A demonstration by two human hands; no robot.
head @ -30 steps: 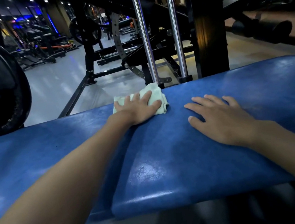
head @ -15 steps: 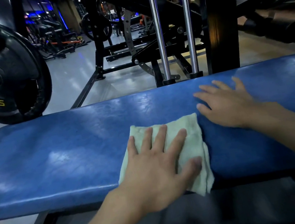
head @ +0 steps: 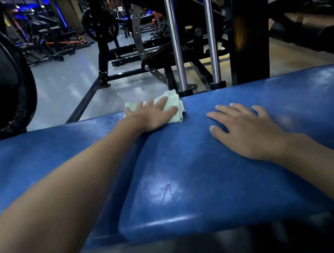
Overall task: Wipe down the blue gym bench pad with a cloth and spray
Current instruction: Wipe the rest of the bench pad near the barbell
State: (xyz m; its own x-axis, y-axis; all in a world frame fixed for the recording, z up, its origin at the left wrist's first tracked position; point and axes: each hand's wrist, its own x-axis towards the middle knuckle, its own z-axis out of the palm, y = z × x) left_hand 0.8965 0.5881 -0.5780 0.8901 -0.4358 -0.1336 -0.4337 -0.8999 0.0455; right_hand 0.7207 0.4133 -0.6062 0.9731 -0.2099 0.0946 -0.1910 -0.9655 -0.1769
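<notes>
The left hand [head: 153, 115] presses flat, fingers spread, on a pale green cloth [head: 173, 104] at the far edge of the blue bench pad [head: 190, 176]. The right hand [head: 246, 130] lies open and empty on the surface, near the cloth.

My pale green cloth [head: 173, 106] lies bunched and flattened on the far edge of the blue bench pad [head: 201, 175], part of it hanging past that edge. The pad is glossy, faintly cracked, with a seam between two sections.
</notes>
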